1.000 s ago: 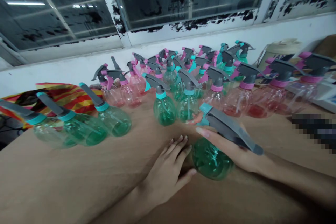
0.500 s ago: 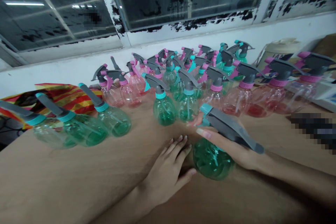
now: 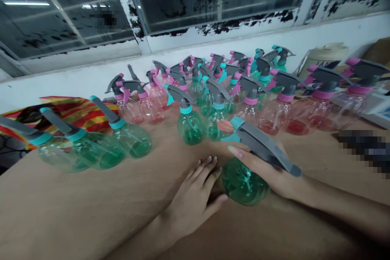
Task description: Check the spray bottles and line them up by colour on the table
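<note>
My right hand (image 3: 268,170) is wrapped round the neck of a green spray bottle (image 3: 243,183) with a grey and teal trigger head (image 3: 262,146). The bottle stands tilted on the brown table (image 3: 76,211). My left hand (image 3: 195,199) lies flat on the table beside the bottle, fingers stretched out, thumb touching the bottle's lower side. Just beyond them stand two upright green bottles (image 3: 190,124).
Several pink and green spray bottles (image 3: 252,101) crowd the back of the table under a window. Three green bottles (image 3: 122,138) stand at the left near a striped red and yellow bag (image 3: 70,109). A cream container (image 3: 326,57) sits far right.
The held bottle has shifted a little to the left and up in my right hand. My left hand stays in place.
</note>
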{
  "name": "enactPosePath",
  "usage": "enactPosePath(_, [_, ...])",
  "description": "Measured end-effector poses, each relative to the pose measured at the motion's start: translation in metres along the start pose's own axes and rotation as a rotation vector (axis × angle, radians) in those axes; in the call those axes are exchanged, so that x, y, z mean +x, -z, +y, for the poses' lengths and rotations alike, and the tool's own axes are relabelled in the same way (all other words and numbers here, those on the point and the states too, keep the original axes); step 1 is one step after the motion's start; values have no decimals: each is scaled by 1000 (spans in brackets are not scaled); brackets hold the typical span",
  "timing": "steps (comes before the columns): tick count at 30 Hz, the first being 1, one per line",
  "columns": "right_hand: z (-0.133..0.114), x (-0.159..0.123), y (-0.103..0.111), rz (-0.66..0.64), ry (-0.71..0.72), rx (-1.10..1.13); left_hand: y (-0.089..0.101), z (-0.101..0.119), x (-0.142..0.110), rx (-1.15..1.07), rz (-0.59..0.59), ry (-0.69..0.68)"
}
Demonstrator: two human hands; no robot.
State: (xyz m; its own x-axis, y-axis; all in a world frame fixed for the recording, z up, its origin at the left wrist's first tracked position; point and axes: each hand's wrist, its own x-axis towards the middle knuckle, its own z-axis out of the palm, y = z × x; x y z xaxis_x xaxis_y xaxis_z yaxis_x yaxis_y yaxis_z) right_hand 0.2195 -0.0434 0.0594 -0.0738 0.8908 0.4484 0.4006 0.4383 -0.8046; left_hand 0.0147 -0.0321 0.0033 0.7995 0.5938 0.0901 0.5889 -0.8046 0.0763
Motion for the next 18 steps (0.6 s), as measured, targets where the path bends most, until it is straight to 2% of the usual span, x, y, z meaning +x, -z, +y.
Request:
enactPosePath(2, [1,-1,0,-1,-41,24,0,0,0,-13,4,0])
enactPosePath(11, [-2,-1,-1,-25,-60,101,0,0,-1,-33,32,8])
enactPosePath(18, [-4,3,2,-48,-1,99,1,0,0,-31,2,10])
